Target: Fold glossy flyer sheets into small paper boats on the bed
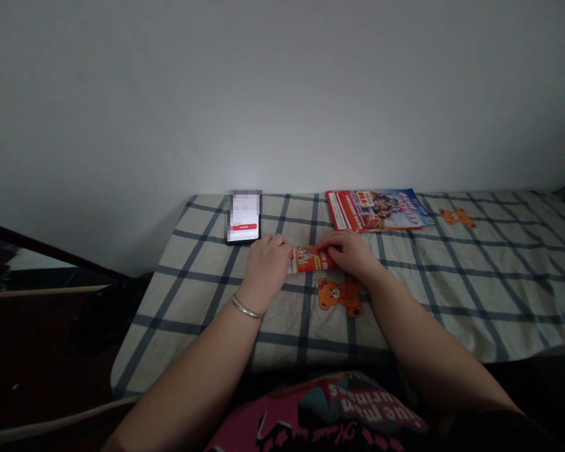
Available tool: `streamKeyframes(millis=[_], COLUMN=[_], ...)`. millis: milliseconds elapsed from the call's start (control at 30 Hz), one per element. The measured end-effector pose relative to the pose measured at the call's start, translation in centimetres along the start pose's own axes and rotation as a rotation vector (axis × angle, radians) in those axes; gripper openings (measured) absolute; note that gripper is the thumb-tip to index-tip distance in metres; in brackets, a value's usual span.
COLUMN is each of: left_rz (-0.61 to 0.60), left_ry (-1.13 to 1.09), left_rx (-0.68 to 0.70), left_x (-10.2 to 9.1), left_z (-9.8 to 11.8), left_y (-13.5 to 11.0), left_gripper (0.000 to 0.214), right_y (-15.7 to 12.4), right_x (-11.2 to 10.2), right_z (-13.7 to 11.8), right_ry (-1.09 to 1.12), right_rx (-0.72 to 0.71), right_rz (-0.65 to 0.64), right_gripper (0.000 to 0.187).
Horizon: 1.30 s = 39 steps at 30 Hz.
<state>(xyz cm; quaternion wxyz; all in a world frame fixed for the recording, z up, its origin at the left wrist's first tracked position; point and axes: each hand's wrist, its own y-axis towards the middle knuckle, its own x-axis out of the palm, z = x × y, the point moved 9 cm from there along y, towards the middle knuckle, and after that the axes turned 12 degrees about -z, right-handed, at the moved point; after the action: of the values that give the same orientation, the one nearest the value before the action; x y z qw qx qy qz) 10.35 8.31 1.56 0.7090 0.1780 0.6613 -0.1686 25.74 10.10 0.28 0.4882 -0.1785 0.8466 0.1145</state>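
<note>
A small folded red and orange paper point(309, 258) lies on the checked cloth point(452, 282) in the middle of the view. My left hand point(267, 262) is closed over its left end, a silver bangle on the wrist. My right hand point(351, 252) presses down on its right end with fingers curled together. Both hands rest on the cloth just above a printed orange bear point(339, 295).
A lit phone point(243, 217) lies flat on the cloth behind my left hand. A colourful red and blue leaflet point(377, 210) lies at the back right near the white wall. The cloth's left edge drops off to a dark floor area.
</note>
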Motion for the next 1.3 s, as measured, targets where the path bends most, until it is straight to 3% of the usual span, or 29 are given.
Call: streamKeyframes(millis=[167, 633, 1067, 1300], left_rz=[-0.023, -0.054, -0.072, 0.0], left_ry=[-0.012, -0.006, 0.056, -0.026], left_rx=[0.007, 0.033, 0.031, 0.051], left_x=[-0.4, -0.4, -0.4, -0.3], left_z=[0.5, -0.1, 0.6, 0.3], left_y=[-0.5, -1.1, -1.3, -2.0], left_gripper=[0.02, 0.033, 0.052, 0.051], right_y=[-0.6, -1.1, -1.2, -1.3], right_x=[0.1, 0.5, 0.6, 0.5], right_z=[-1.3, -2.9, -3.6, -3.6], right_ry=[-0.103, -0.269, -0.364, -0.338], right_rx=[-0.004, 0.031, 0.025, 0.036], right_rz=[0.005, -0.016, -0.012, -0.008], right_gripper=[0.017, 0.044, 0.046, 0.045])
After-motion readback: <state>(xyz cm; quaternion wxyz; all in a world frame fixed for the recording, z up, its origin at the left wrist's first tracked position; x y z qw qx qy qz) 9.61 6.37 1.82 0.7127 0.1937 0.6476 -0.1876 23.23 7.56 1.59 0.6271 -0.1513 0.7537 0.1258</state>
